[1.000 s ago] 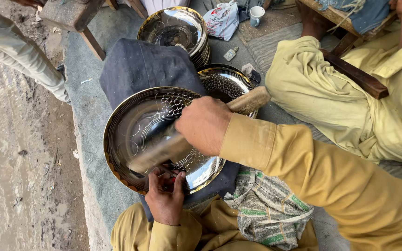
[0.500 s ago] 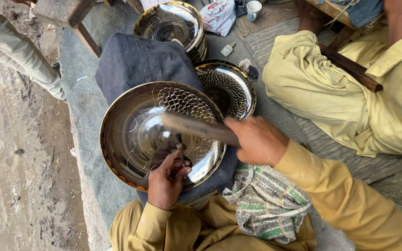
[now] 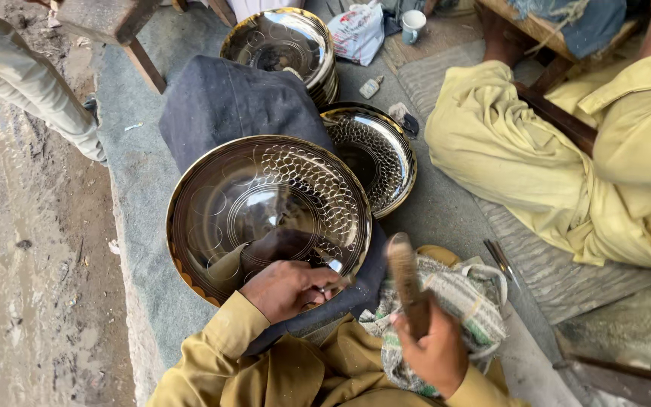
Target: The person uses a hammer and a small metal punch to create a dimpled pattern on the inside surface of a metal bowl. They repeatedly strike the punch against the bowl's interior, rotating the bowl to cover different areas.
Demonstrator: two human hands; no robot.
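Observation:
A large shiny brass plate [image 3: 212,218] lies on a dark blue cushion [image 3: 220,98], its far right part covered with a hammered scale pattern. My left hand [image 3: 288,288] rests on the plate's near rim, pinching a small metal chisel [image 3: 331,264] against the surface. My right hand [image 3: 435,348] is raised to the right of the plate and grips a wooden mallet [image 3: 404,279], blurred and pointing up, apart from the plate.
A second patterned plate [image 3: 401,162] lies to the right, and a stack of plates [image 3: 280,41] at the back. Another person in yellow clothes [image 3: 536,158] sits on the right. A striped cloth [image 3: 476,316], small tools [image 3: 500,260], a cup [image 3: 414,24] and a passer-by's leg [image 3: 32,90] surround them.
My right hand has swung the mallet off the plate, back to the right and up. My left hand stays on the chisel at the near rim.

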